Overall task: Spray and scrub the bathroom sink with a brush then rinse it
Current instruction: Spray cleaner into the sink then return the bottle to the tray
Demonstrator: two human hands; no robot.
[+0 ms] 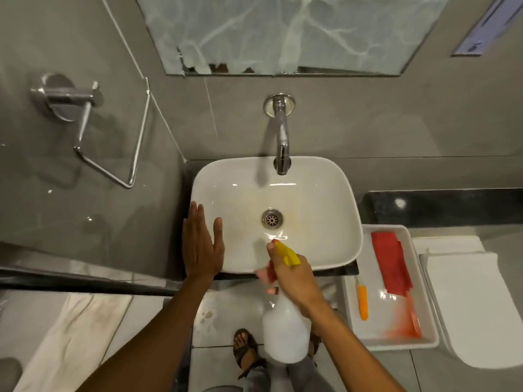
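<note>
Faucet (pixel 281 142) over open sink (pixel 311 193) basin

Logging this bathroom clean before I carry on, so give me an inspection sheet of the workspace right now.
Surface: white sink, yellowish staining around the drain.
Job's things: spray bottle aimed into the basin; orange-handled brush lying in the white tray.
Clutter: red cloth in the tray.
Grippers: left hand flat on the sink's rim; right hand gripping the bottle.
Cables: nothing seen.
Surroundings: tap not running, smeared mirror, towel holder.
</note>
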